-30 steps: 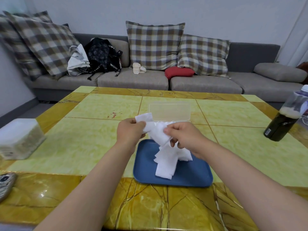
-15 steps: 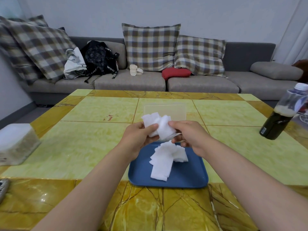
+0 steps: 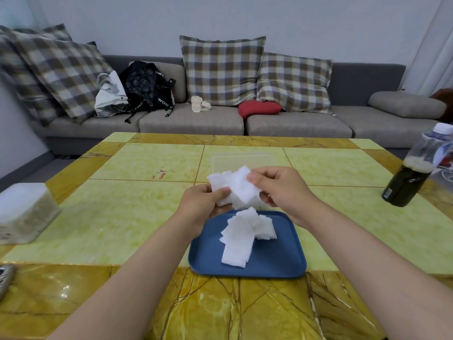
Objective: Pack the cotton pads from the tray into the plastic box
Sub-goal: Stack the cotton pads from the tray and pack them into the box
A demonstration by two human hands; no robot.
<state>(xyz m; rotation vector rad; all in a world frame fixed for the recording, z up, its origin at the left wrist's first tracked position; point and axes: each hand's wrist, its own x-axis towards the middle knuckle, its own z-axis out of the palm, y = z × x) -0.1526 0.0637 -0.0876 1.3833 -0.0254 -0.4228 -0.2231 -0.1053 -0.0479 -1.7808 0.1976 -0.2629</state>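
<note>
A blue tray (image 3: 277,263) lies near the table's front edge with a loose pile of white cotton pads (image 3: 242,234) on it. Above the tray's far end, both my hands hold a bunch of white cotton pads (image 3: 236,188). My left hand (image 3: 201,208) grips the bunch from the left and below. My right hand (image 3: 282,190) pinches its right side with thumb on top. Just behind the hands stands the clear plastic box (image 3: 241,161), its lower part hidden by the held pads.
A dark bottle (image 3: 411,175) with a white cap stands at the table's right edge. A white container (image 3: 23,212) sits at the left edge, with a grey object (image 3: 5,278) in front of it. A sofa with cushions and bags lies beyond the table.
The strip of pads that hung from my hands down to the tray has separated; the lower pads now lie on the tray. The held bunch is gathered more tightly between both hands.
</note>
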